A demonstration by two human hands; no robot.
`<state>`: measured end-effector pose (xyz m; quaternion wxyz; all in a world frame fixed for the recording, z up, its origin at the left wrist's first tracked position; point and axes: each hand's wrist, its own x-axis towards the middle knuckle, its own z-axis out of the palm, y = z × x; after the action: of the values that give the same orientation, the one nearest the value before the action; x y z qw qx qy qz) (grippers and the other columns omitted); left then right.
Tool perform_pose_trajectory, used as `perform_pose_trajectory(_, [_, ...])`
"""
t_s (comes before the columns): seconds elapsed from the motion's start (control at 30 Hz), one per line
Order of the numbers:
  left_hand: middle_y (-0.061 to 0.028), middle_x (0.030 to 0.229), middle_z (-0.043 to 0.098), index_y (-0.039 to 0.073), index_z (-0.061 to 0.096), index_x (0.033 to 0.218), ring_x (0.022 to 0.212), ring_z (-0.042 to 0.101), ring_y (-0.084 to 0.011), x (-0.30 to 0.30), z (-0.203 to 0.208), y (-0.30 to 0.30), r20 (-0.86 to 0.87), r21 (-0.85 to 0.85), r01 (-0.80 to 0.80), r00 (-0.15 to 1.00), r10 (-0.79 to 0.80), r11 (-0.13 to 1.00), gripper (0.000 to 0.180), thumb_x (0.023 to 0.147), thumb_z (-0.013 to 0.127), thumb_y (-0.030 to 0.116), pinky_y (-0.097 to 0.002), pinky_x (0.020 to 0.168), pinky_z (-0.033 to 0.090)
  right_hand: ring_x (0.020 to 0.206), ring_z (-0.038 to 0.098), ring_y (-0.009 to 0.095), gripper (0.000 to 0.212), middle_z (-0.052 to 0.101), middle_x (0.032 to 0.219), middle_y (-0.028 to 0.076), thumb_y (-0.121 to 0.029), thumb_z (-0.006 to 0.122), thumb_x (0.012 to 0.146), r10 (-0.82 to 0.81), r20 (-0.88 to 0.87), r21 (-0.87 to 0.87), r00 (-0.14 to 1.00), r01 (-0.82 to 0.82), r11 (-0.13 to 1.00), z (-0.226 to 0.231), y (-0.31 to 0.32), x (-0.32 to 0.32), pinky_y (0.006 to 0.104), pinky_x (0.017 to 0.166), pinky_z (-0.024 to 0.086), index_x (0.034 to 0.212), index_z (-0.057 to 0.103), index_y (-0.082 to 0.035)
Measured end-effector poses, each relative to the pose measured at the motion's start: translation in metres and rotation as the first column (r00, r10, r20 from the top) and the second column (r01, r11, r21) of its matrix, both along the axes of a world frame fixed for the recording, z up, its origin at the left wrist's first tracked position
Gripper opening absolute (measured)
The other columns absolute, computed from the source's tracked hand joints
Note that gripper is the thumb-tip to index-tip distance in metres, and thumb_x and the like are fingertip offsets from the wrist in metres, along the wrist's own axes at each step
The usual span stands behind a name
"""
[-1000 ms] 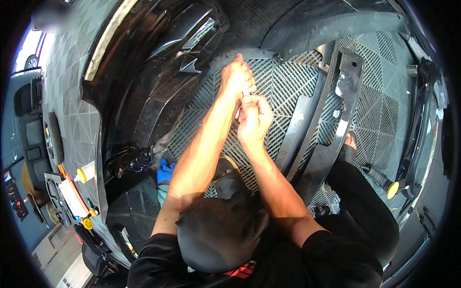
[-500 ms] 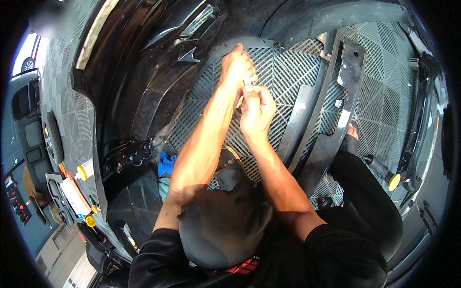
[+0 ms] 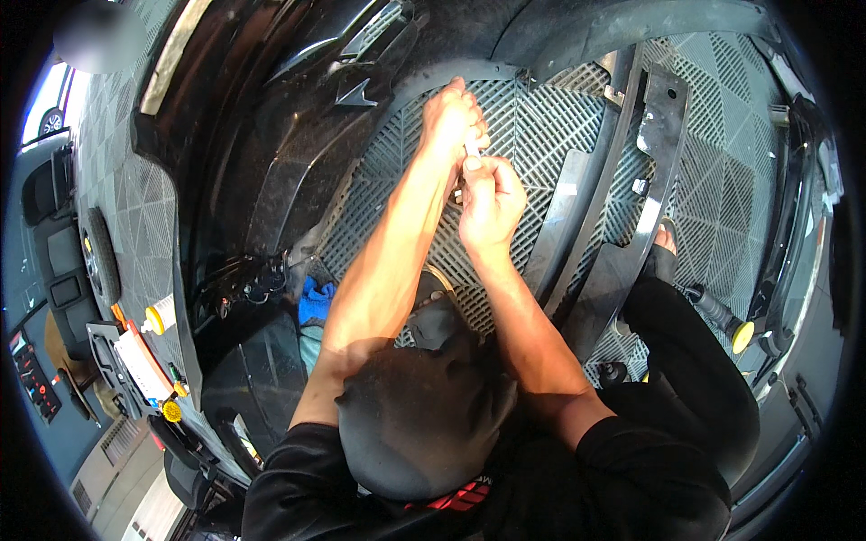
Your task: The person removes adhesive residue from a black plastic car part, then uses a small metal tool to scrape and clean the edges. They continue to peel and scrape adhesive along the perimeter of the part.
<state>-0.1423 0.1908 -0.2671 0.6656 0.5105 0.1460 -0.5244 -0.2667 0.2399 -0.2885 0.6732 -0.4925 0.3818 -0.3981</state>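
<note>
Both hands meet over the grey slatted floor. My left hand point(image 3: 451, 119) is closed, its fingers curled, on a small pale, narrow piece point(image 3: 470, 150) that sticks out below them. My right hand point(image 3: 492, 200) pinches the lower end of this piece between thumb and bent fingers. What kind of thing it is cannot be made out, since the fingers cover most of it. Just under the right hand's fingers a small shiny bit shows, too small to name. To the left of my hands lies a large glossy black car bumper point(image 3: 271, 171).
Long dark metal and plastic bars point(image 3: 631, 207) lie to the right. A blue cloth point(image 3: 314, 302) is beside my left forearm. A polisher-like tool with a yellow end point(image 3: 722, 317) lies far right. A white bottle with a yellow top point(image 3: 161, 317) and a wheel point(image 3: 101, 257) are at left.
Both hands have shifted slightly to the right together, the right one also a little. Their grip on the small pale piece looks the same.
</note>
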Motion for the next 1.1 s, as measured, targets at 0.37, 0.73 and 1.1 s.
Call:
perform_pose_trajectory(0.37, [0.0012, 0.053, 0.032, 0.014, 0.040, 0.071, 0.039, 0.028, -0.0131, 0.000, 0.005, -0.001, 0.011, 0.046, -0.009, 1.000, 0.008, 0.999, 0.045, 0.111, 0.038, 0.034, -0.0309, 0.038, 0.024, 0.053, 0.042, 0.005, 0.016, 0.052, 0.064, -0.004, -0.014, 0.063, 0.099, -0.020, 0.072, 0.073, 0.997, 0.015, 0.997, 0.005, 0.000, 0.003, 0.0229, 0.049, 0.035, 0.087, 0.062, -0.002])
perform_pose_trajectory(0.73, [0.0000, 0.052, 0.033, 0.014, 0.041, 0.071, 0.039, 0.030, -0.0124, 0.019, -0.014, 0.007, -0.022, -0.120, -0.112, 0.994, 0.110, 0.986, 0.043, 0.110, 0.038, 0.030, -0.0294, 0.037, 0.023, 0.050, 0.042, 0.007, 0.017, 0.050, 0.064, -0.002, -0.014, 0.060, 0.099, -0.071, 0.089, -0.019, 0.993, 0.073, 0.997, 0.014, 0.008, -0.009, 0.0250, 0.047, 0.036, 0.087, 0.061, -0.002])
perform_pose_trajectory(1.1, [0.0025, 0.055, 0.031, 0.015, 0.042, 0.071, 0.042, 0.028, -0.0116, 0.024, 0.012, 0.014, 0.100, -0.022, -0.113, 0.988, 0.114, 0.993, 0.046, 0.111, 0.039, 0.038, -0.0288, 0.041, 0.024, 0.072, 0.061, 0.012, 0.025, 0.070, 0.084, 0.006, -0.020, 0.067, 0.100, -0.356, -0.402, -0.401, 0.844, 0.188, 0.897, -0.013, -0.123, -0.069, 0.0284, 0.069, 0.051, 0.105, 0.072, 0.004])
